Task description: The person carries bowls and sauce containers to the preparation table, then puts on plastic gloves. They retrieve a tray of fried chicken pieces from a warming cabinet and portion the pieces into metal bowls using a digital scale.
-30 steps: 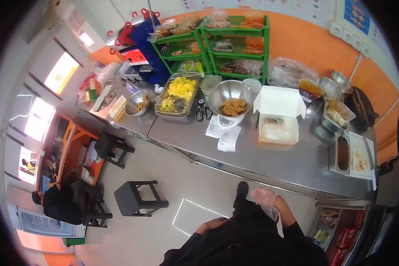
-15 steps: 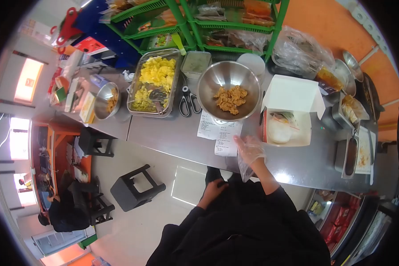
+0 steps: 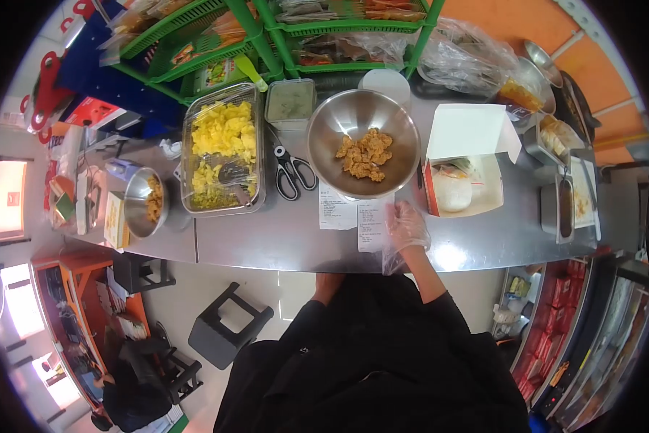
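My right hand (image 3: 409, 229), in a loose clear plastic glove, rests at the right edge of two printed receipts (image 3: 339, 214), its fingers loosely stretched out. My left hand (image 3: 327, 286) is low at the table's front edge, its fingers hidden. Just beyond the receipts stands a steel bowl (image 3: 324, 144) with browned, fried-looking pieces (image 3: 366, 154) in it. To the right of it an open white takeaway box (image 3: 476, 130) holds a rounded white mound of food (image 3: 451, 193). Black-handled scissors (image 3: 293, 173) lie left of the bowl.
A clear tray of yellow food (image 3: 259, 189), a lidded tub (image 3: 290, 105) and a smaller steel bowl (image 3: 142, 216) stand leftward. Green racks (image 3: 353, 29) rise behind. Steel containers (image 3: 548, 209) stand at the right. A black stool (image 3: 227, 328) and a seated person (image 3: 137, 390) are lower left.
The view has tilted and shifted, with the table edge now level. My left hand has moved up to the table's edge. My right hand stays by the receipts.
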Motion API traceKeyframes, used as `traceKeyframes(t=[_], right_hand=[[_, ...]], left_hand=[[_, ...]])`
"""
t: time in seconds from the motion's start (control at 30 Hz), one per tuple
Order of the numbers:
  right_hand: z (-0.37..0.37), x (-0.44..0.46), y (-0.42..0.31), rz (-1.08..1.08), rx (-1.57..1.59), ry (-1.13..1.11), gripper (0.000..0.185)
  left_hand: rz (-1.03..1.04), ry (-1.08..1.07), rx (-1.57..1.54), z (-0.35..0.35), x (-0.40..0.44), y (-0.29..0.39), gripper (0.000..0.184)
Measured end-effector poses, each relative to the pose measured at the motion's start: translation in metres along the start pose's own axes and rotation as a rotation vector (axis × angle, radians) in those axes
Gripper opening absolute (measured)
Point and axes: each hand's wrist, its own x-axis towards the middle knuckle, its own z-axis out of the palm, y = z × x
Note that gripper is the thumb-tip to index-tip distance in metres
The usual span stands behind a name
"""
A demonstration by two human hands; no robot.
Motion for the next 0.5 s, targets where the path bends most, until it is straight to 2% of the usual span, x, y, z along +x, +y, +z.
traceKeyframes(t=[0.17, 0.27, 0.37, 0.47, 0.5], right_hand=[[0.003, -0.001, -0.004, 0.024, -0.040, -0.008, 0.030], [0.003, 0.000, -0.004, 0.039, -0.079, -0.036, 0.031], [-0.004, 0.000, -0.012, 0.049, -0.112, -0.047, 0.031], [-0.007, 0.000, -0.015, 0.012, -0.158, -0.027, 0.031], [-0.005, 0.000, -0.013, -0.012, -0.166, -0.003, 0.031]], left_hand=[[-0.003, -0.145, 0.004, -0.050, -0.023, 0.004, 0.034], [0.185, 0.013, 0.131, -0.084, -0.039, 0.011, 0.037], [0.103, -0.369, -0.001, -0.154, -0.043, 0.057, 0.037], [-0.028, -0.698, 0.049, -0.205, -0.044, 0.104, 0.033], [0.074, -0.582, -0.108, -0.206, -0.041, 0.111, 0.031]])
